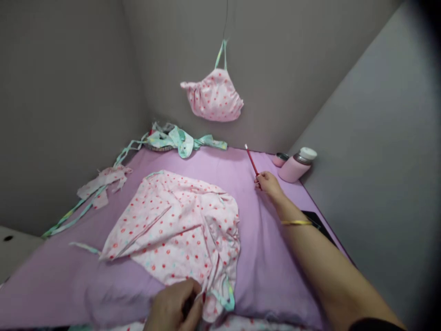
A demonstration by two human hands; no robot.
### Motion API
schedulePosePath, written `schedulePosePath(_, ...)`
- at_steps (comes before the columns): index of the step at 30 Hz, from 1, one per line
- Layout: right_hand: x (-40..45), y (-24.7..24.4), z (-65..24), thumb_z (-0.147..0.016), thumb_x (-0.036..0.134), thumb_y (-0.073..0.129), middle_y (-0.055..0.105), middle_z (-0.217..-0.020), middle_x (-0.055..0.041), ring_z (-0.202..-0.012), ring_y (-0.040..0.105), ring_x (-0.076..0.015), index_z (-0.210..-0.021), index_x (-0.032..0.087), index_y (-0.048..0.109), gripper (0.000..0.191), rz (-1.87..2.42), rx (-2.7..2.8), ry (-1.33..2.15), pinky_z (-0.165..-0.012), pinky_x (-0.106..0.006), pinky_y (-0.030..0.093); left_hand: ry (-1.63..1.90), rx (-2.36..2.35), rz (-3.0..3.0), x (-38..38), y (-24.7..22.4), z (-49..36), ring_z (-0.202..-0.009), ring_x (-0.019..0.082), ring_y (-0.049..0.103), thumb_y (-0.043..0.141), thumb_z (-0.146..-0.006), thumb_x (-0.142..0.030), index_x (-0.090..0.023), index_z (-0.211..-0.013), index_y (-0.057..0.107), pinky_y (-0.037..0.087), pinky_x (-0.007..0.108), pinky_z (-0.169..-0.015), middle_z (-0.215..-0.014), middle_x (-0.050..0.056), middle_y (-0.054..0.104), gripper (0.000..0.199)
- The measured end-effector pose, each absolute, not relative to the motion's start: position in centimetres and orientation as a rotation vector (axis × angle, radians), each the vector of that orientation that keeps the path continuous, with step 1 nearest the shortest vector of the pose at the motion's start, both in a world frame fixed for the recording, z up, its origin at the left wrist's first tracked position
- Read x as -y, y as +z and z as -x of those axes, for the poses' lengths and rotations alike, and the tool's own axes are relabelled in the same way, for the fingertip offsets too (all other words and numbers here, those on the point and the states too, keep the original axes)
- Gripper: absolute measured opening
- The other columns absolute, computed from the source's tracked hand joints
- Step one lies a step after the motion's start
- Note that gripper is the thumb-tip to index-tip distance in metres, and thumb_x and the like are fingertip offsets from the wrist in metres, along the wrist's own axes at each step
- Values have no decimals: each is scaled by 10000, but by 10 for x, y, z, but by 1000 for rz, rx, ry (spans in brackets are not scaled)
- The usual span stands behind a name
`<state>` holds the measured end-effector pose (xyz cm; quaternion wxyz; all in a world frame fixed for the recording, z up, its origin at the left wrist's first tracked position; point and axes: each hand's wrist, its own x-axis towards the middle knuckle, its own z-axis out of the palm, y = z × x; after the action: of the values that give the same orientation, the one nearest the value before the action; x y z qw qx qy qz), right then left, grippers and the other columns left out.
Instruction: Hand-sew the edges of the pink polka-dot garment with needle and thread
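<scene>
A pink cloth garment with red dots lies spread and creased on the purple cover. At its bottom edge, my left hand is closed, thumb and forefinger pinching the cloth edge. A green-and-white strap loops out beside those fingertips. Farther off to the right, my right hand grips a thin red pencil-like stick with a white tip. The stick points up and away, clear of the garment. Its lower end is hidden in my fingers.
A dotted pink cloth pouch hangs from a cord on the wall. Green printed cloth pieces and pink scraps lie at the back and left. A pink bottle, a small pink cup and a black flat object line the right edge.
</scene>
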<state>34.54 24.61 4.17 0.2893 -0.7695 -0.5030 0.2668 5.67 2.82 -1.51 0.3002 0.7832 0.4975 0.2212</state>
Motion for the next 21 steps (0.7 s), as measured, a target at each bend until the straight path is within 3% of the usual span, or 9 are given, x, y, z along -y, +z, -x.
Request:
schedulePosePath(2, -196, 43, -341, -929, 218, 338, 576, -838, -18, -624, 536, -87, -1111, 174, 450, 219, 1924, 1385, 852, -591, -216, 454, 567, -1273, -1957, -26, -5, -56, -526, 118, 548, 375, -867, -254, -190, -724, 546, 413, 184, -504, -596, 1, 593, 232)
schedulePosePath(6, -77, 39, -327, -874, 344, 433, 473, -640, 27, -485, 425, -85, -952, 205, 491, 170, 1446, 1523, 1345, -456, -190, 362, 571, -1273, -1778, -23, 3, -55, -554, 120, 514, 384, -874, -268, -189, -728, 517, 392, 189, -516, -617, -9, 559, 213)
schedulePosePath(8, -31, 33, -320, -892, 374, 405, 487, -652, 8, -519, 439, -103, -909, 213, 523, 201, 1429, 1673, 1419, -463, -204, 347, 598, -1292, -1720, -20, 3, -56, -556, 121, 502, 394, -865, -261, -188, -715, 507, 384, 193, -520, -611, -15, 541, 201)
schedulePosePath(11, 4, 25, -316, -902, 304, 402, 578, -729, -30, -656, 541, -147, -881, 228, 582, 196, 1446, 1976, 1266, -578, -243, 411, 630, -1311, -1627, -18, 3, -58, -569, 125, 497, 414, -850, -251, -185, -719, 511, 380, 198, -529, -616, -18, 535, 175)
schedulePosePath(14, 12, 21, -321, -891, 210, 407, 633, -851, -47, -765, 596, -171, -1028, 268, 582, 230, 1430, 2161, 1072, -652, -263, 449, 648, -1340, -1574, -16, 1, -59, -580, 129, 498, 415, -854, -267, -180, -738, 520, 375, 205, -537, -626, -16, 539, 179)
schedulePosePath(21, 15, 27, -329, -890, 186, 389, 647, -843, -45, -759, 619, -166, -1097, 265, 576, 290, 1473, 2332, 907, -636, -249, 467, 671, -1360, -1567, -10, 1, -61, -570, 126, 485, 399, -862, -270, -173, -725, 511, 364, 206, -527, -618, -14, 527, 202)
